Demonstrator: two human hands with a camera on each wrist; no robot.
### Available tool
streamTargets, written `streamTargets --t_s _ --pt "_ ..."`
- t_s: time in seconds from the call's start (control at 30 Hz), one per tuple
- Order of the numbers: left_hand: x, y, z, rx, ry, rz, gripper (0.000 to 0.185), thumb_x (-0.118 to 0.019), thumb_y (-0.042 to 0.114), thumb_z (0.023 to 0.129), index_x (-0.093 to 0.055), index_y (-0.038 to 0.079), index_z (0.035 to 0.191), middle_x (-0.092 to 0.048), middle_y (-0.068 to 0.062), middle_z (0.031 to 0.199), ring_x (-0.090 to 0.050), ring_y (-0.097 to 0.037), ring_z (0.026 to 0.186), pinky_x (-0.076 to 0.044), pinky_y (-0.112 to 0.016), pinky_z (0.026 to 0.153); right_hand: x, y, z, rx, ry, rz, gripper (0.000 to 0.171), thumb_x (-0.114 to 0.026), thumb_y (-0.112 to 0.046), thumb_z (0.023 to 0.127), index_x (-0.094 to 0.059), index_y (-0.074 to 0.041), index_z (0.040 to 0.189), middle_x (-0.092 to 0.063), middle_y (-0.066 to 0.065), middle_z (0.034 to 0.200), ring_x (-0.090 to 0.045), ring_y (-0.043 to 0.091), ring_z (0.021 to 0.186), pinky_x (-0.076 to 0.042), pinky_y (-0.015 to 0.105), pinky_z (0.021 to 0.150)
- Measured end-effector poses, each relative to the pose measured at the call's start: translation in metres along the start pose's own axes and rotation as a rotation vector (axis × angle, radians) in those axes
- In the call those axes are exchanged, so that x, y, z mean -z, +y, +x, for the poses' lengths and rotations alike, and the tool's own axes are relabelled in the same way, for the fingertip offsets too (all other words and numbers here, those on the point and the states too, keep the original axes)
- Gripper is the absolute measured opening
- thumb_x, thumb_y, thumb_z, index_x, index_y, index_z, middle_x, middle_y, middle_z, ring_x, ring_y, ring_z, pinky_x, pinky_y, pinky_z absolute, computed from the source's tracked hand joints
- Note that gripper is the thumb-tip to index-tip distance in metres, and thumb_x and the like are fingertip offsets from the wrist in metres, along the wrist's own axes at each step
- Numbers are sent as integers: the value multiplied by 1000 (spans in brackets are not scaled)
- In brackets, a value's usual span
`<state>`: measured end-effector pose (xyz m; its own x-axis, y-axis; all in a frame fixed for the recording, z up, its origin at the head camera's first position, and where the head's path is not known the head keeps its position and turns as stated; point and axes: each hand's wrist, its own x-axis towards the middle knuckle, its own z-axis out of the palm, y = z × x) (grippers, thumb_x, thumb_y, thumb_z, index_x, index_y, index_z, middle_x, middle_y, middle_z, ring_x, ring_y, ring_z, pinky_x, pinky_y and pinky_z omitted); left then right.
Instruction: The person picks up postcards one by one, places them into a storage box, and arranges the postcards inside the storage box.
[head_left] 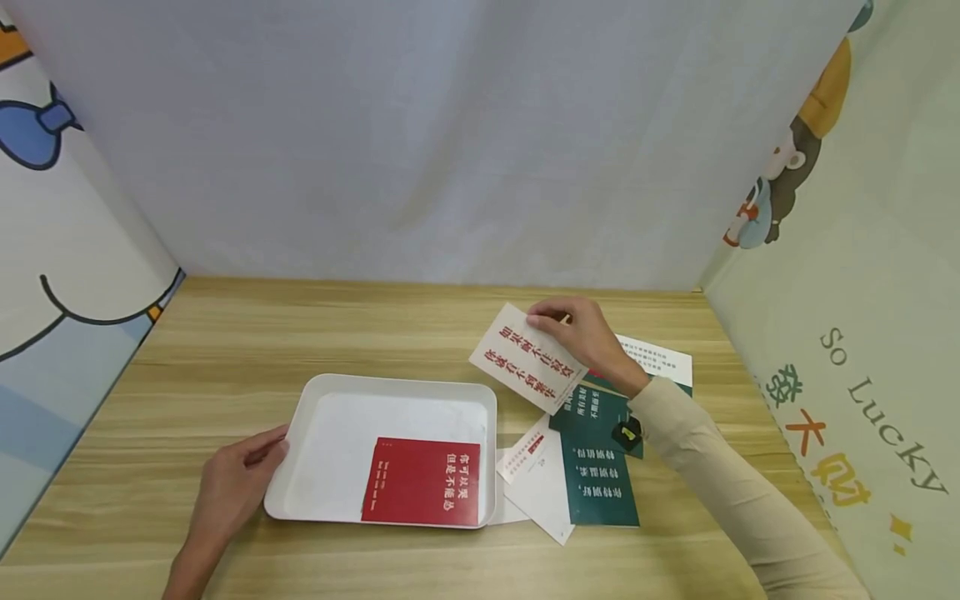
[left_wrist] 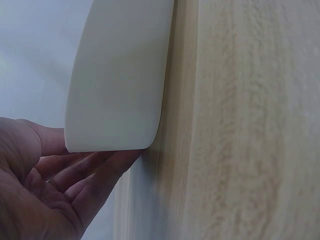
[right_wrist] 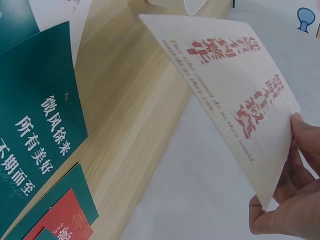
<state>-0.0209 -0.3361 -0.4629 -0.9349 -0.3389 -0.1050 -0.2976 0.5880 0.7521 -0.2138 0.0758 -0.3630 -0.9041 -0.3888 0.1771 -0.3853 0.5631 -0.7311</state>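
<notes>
Work surface and surroundings: a wood-grained table (head_left: 360, 325) meets a pale hanging cloth (head_left: 420, 142) along its far edge; a cartoon-printed panel (head_left: 97, 225) flanks it on the left, and a pale green panel (head_left: 817, 275), lettered "So Lucky", on the right. Left of centre lies a white tray (head_left: 330, 450), with a red card (head_left: 423, 483) flat in its near right corner. The left hand (head_left: 234, 479) grips the tray's left wall between thumb and fingers. The right hand (head_left: 581, 329), thumb and fingers closed together, pinches a cream card (head_left: 525, 358) with red characters by one edge, raised above the table, beyond and to the right of the tray. Beneath and beside it overlap an upper green card (head_left: 588, 429), a lower green card (head_left: 603, 500) and a white card (head_left: 543, 492). The right hand and beige sleeve (head_left: 720, 475) partly hide a white-and-green card (head_left: 660, 358); a small black object (head_left: 627, 433) at the wrist covers part of the upper green card.
</notes>
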Motion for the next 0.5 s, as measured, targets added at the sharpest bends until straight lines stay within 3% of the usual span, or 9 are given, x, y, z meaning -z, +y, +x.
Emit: streamTargets --t_s 0.33,0.5 --pt "0 0 0 -8 -1 -3 36 -64 16 104 -68 -3 134 -72 -26 124 -73 -33 110 -46 -8 69 0 -9 4 16 -17 7 19 -70 -15 102 -79 -3 114 -77 14 102 -63 22 76 -50 26 63" --pt "0 -1 0 -15 2 0 36 -65 16 103 -69 -3 134 -72 -26 123 -73 -20 102 -46 -8 69 -1 -14 5 50 -27 13 19 -70 -14 102 -79 -3 114 -77 14 104 -63 22 77 -50 26 64"
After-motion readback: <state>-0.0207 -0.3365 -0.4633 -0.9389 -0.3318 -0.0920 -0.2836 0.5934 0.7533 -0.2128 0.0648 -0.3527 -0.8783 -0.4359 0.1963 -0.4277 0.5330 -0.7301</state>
